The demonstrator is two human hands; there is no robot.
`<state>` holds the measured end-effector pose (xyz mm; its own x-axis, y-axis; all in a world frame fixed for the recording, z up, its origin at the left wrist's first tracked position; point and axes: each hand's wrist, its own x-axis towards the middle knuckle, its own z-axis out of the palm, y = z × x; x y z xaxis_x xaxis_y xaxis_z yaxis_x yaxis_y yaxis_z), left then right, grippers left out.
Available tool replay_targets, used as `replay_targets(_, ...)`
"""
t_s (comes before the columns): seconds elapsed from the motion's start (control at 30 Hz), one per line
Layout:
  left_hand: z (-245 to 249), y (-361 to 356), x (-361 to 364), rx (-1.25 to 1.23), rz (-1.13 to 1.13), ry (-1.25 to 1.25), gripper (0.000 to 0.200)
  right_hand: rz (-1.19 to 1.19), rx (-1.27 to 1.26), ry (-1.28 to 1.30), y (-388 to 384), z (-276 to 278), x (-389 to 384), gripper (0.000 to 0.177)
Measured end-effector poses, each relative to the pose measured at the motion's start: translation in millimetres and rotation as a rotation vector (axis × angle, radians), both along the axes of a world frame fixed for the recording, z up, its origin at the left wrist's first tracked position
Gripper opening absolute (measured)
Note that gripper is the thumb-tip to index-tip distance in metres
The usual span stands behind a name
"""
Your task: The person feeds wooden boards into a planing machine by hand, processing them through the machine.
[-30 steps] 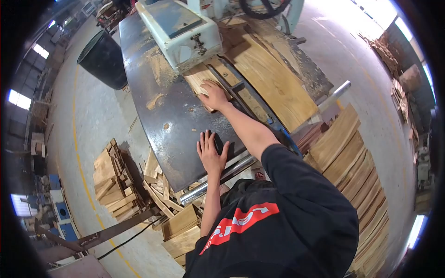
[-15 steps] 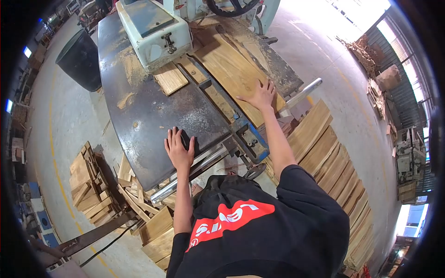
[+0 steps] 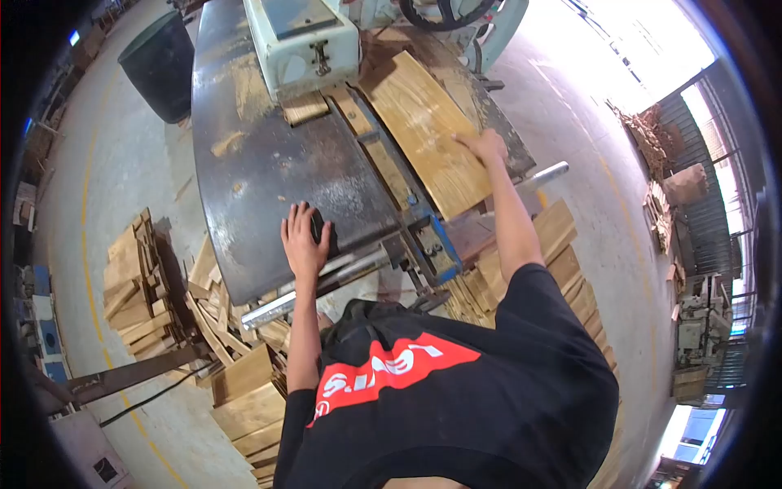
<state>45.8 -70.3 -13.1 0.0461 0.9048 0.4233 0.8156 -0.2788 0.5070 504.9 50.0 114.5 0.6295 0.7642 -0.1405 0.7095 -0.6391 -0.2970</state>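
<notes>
A wide wooden board (image 3: 428,134) lies on the dark metal machine table (image 3: 269,191), to the right of a long slotted rail (image 3: 383,167). My right hand (image 3: 487,149) grips the board's right edge, its thumb on the top face and its other fingers curled, partly hidden. My left hand (image 3: 304,240) rests flat near the table's front edge, fingers stretched out. Beside its thumb sits a small black object (image 3: 317,226) whose kind I cannot make out. A shorter wood piece (image 3: 305,107) lies partly beneath the pale green machine housing (image 3: 305,57).
A metal bar (image 3: 350,269) runs along the table's front. Stacked boards (image 3: 562,236) stand at the right, and offcuts (image 3: 142,285) are piled at the left. A dark bin (image 3: 159,69) is beyond the table's left side. A black handwheel (image 3: 444,10) is at the back.
My right hand has gone from lying spread on the board's top to gripping its right edge. The shorter wood piece has slid farther under the housing. The view has shifted slightly.
</notes>
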Motion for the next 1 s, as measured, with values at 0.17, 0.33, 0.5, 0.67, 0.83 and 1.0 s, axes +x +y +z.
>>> replay_targets(0.17,-1,0,-1,0.015,0.008,-0.015,0.047,0.136,0.260,-0.135,-21,21,-2,0.071)
replay_targets(0.33,-3,-5,-4,0.038,-0.031,-0.039,0.045,0.199,0.431,-0.242,-79,83,-47,0.063)
replay_targets(0.5,7,-34,-11,-0.338,-0.158,-0.739,0.061,0.207,0.463,0.329,-87,49,-80,0.053)
replay_targets(0.67,57,-141,-1,-0.506,-0.627,-1.398,0.090,0.158,0.568,1.084,-116,-31,-202,0.027)
replay_targets(0.83,117,-196,-32,-0.464,-0.001,-1.219,0.073,0.265,0.524,1.335,-151,-115,-302,0.021)
replay_targets(1.0,183,-186,-48,-0.305,-0.001,-0.689,0.074,0.835,0.187,0.849,-172,-46,-322,0.058)
